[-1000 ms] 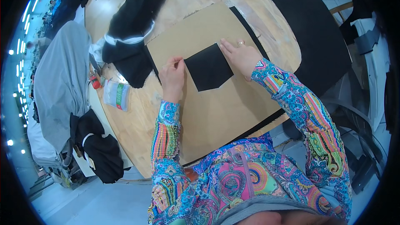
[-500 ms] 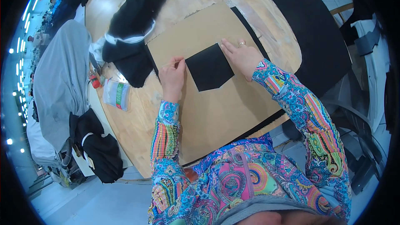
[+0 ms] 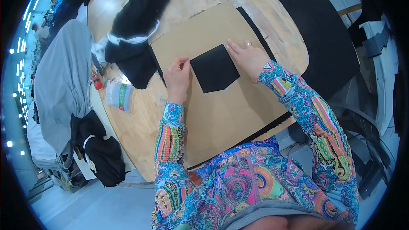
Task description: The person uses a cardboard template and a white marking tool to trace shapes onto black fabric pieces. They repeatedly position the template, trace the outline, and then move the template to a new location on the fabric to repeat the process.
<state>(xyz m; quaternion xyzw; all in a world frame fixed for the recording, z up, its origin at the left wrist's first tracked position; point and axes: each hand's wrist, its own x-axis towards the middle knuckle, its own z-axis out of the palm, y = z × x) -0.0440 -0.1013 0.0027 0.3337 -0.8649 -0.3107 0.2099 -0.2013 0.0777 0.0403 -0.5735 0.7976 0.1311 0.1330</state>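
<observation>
A brown sheet like card (image 3: 213,123) lies over black fabric (image 3: 272,124), whose edges stick out past it. Near its middle is a black pocket-shaped patch (image 3: 216,69); whether this is a cut-out or a piece on top I cannot tell. By the patch's upper left corner, my left hand (image 3: 177,76) has thumb and forefinger pinched together; anything between them is too small to make out. My right hand (image 3: 249,58) rests flat on the sheet with fingers stretched out, the fingertips at the patch's upper right corner.
Black fabric pieces lie left (image 3: 145,8) and right (image 3: 319,30) on the wooden table (image 3: 140,140). At its left edge are a red-handled tool (image 3: 97,81) and a clear plastic packet (image 3: 119,96). Beyond stands a pile under grey cloth (image 3: 64,76); a dark chair (image 3: 366,132) is at right.
My left hand has shifted very slightly to the right, still pinched. The right hand and the sheet look the same.
</observation>
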